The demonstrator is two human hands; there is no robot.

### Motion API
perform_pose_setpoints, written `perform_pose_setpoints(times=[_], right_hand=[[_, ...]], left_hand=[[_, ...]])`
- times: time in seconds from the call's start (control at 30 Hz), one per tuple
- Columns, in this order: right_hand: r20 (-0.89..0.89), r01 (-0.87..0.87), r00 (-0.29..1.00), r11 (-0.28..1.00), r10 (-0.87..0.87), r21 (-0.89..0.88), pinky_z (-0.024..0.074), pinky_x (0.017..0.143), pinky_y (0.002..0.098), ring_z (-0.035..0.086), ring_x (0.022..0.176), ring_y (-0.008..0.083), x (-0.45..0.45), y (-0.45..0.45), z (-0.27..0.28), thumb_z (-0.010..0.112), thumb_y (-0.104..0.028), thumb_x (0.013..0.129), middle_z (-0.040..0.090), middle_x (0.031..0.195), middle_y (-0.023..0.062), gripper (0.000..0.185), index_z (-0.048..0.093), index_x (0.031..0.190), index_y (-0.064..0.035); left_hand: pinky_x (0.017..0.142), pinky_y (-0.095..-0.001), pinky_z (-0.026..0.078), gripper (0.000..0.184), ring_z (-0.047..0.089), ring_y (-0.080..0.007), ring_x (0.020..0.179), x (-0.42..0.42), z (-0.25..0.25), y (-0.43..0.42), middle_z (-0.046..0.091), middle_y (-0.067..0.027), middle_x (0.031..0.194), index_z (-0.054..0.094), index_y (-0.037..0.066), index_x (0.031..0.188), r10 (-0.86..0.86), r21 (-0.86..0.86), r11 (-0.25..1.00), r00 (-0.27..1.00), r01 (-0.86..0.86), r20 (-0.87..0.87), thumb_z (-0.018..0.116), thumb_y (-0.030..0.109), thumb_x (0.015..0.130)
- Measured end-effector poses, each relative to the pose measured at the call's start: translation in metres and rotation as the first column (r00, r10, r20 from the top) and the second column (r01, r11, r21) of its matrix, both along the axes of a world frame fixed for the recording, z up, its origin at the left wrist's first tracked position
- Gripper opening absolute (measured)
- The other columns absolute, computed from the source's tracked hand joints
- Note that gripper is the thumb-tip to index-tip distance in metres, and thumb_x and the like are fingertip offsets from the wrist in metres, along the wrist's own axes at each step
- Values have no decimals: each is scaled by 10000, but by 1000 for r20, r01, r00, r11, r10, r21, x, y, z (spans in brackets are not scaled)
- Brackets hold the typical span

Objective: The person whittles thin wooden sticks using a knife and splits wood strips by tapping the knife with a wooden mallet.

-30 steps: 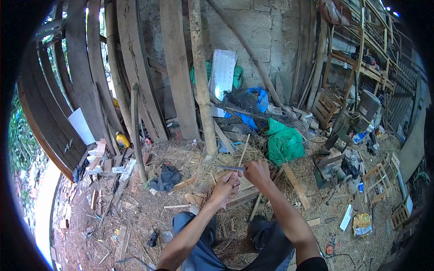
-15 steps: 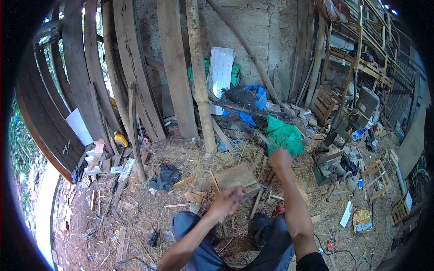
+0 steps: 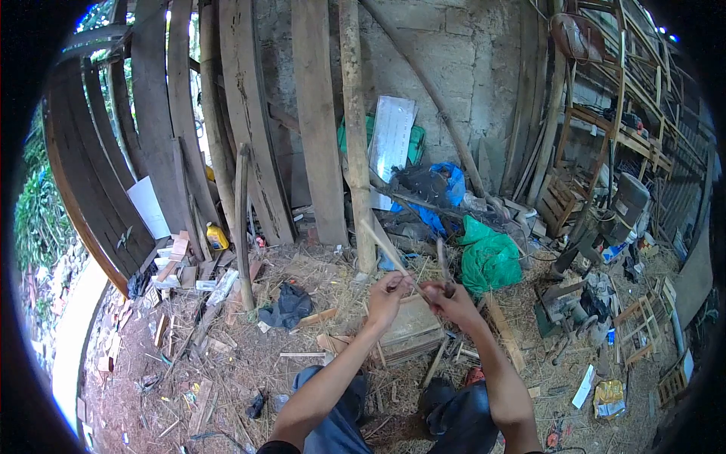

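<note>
Both of my hands are raised close together over a wooden box-like block (image 3: 408,333) on the ground. A thin pale wooden stick (image 3: 387,246) slants up and to the left between them. The fingers of my left hand (image 3: 387,303) are closed around the stick near its lower part. My right hand (image 3: 455,306) is wrapped around a knife-like tool (image 3: 442,257), its narrow grey blade pointing up. The right fingers also come close to the stick's lower end; whether they touch it is hard to tell. The tool's handle is hidden in the fist.
A green plastic sack (image 3: 488,257) lies just beyond my right hand. A wooden post (image 3: 355,151) rises ahead of my left hand. On the left are a black plastic bag (image 3: 287,305) and a yellow bottle (image 3: 217,237). Straw and wood scraps cover the ground.
My left hand has moved up and forward, and my right hand has come down toward it. The hands are now close together, with the stick plainly visible between them. The view has shifted slightly.
</note>
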State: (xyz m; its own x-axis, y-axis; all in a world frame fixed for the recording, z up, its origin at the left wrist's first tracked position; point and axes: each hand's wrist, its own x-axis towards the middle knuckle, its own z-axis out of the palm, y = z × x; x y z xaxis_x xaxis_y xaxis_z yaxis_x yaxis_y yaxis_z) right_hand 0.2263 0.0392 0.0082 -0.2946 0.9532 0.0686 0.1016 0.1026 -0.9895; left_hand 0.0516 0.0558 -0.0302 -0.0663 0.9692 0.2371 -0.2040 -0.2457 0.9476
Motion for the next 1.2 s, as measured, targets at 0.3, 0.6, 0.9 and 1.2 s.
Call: perform_pose_setpoints(times=[0.3, 0.6, 0.9, 1.2], right_hand=[[87, 141, 983, 965, -164, 221, 473, 716, 285, 613, 765, 122, 16, 32, -38, 655, -79, 825, 684, 806, 54, 151, 671, 950, 4], [124, 296, 896, 781, -427, 549, 462, 621, 252, 623, 792, 118, 31, 30, -23, 615, -1, 833, 678, 928, 67, 141, 649, 966, -33], [535, 199, 579, 744, -615, 638, 486, 574, 409, 630, 660, 329, 18, 17, -20, 607, -193, 810, 648, 718, 152, 129, 659, 796, -76], [652, 21, 455, 739, -606, 673, 512, 562, 424, 633, 585, 325, -7, 22, -35, 621, -245, 747, 631, 627, 156, 148, 666, 714, -108]], left_hand=[[834, -274, 489, 261, 602, -164, 970, -8, 5, -2, 625, -116, 1060, 564, -19, 1142, -389, -8, 921, 918, 390, -80, 556, 60, 894], [517, -195, 374, 300, 427, -65, 584, -20, 16, -23, 505, -11, 807, 493, 15, 1173, -637, -467, 683, 771, 562, -4, 408, 234, 985], [422, -198, 283, 192, 355, -52, 486, -2, 7, -21, 425, 3, 713, 456, 36, 1109, -403, -282, 845, 888, 454, 224, 406, 169, 980], [451, -192, 266, 355, 333, -51, 510, 17, 5, -33, 396, 23, 720, 392, 72, 1309, -397, -239, 844, 859, 480, 323, 435, 171, 970]])
